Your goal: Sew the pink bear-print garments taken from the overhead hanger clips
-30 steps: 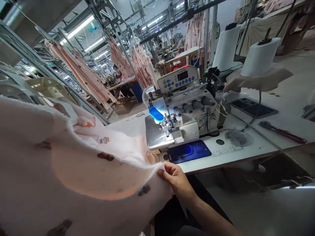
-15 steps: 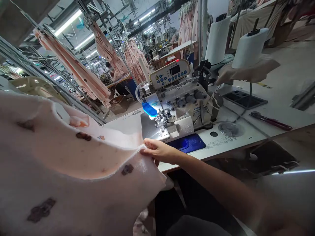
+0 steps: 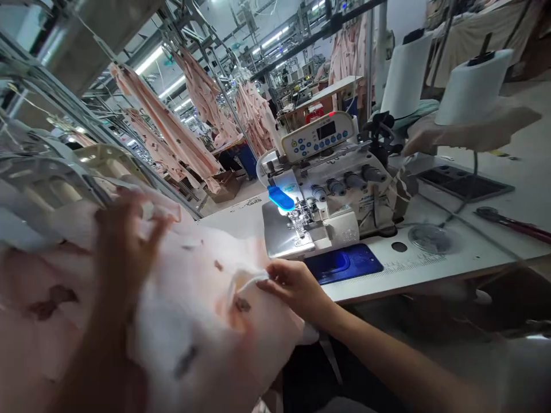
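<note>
Pink printed fabric (image 3: 202, 310), one spread, cut off at left and bottom, lies left of one sewing machine (image 3: 340, 195); two white thread cones (image 3: 471, 89) stand to the machine's right. Mine, two: right hand (image 3: 297, 284), pinched on the fabric's edge; left hand (image 3: 127, 238), blurred, its grip I cannot tell.

A garment workshop, shown by the sewing machine (image 3: 321, 189), thread cones (image 3: 473, 86) and hanging pink garments (image 3: 161, 117).

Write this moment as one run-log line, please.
right hand: pinching pink fabric by its edge | left hand: blurred, grip unclear | sewing machine: lit, beyond right hand
</note>
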`<state>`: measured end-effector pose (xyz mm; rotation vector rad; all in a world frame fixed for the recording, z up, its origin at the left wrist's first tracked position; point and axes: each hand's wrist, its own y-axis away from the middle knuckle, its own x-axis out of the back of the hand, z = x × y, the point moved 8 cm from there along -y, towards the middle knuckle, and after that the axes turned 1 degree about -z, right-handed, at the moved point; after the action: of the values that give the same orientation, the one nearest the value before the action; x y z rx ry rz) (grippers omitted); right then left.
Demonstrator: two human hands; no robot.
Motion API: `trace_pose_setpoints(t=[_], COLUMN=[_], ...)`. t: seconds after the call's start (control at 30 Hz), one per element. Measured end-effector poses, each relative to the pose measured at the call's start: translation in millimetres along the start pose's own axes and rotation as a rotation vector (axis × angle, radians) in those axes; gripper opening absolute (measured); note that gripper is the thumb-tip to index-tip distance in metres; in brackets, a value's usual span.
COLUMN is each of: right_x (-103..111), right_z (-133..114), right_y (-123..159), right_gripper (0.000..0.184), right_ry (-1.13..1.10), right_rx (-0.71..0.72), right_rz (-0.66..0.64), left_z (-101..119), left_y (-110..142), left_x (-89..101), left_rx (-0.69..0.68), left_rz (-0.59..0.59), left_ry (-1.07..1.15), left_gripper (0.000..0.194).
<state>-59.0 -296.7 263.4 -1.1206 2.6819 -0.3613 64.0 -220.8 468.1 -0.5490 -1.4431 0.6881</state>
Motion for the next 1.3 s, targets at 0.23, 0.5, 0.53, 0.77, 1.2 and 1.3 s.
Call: trace_pose_setpoints(t=[0.23, 0.5, 0.53, 0.77, 1.2, 1.3], right_x=[-13, -27, -28, -15, 2, 20], right_z=[-1, 36, 43, 51, 79, 76], right_y=[17, 48, 51, 60, 84, 85], right_gripper=[0.020, 0.050, 0.045, 0.023, 0.028, 0.035], right_ry=[-0.024, -0.206, -0.228, -0.266, -0.032, 0.055], right_rx=[0.070, -0.072, -0.120, -0.189, -0.286, -0.266], right_rz=[0.022, -0.024, -0.013, 0.129, 0.003, 0.103], left_z=[41, -9, -11, -28, 41, 51], left_y=[133, 106, 102, 95, 106, 109], left_x=[-108.9, -82.1, -77.7, -65.7, -80.6, -72.9], left_rx=[0.237, 0.404, 0.362, 0.345, -0.223, -0.366], left_rz=[-0.895, -0.496, -0.451, -0.320, -0.436, -0.275], left_ry=[0.303, 0.328, 0.308, 0.368, 0.317, 0.364], left_gripper=[0.035, 0.026, 0.026, 0.024, 0.019, 0.015])
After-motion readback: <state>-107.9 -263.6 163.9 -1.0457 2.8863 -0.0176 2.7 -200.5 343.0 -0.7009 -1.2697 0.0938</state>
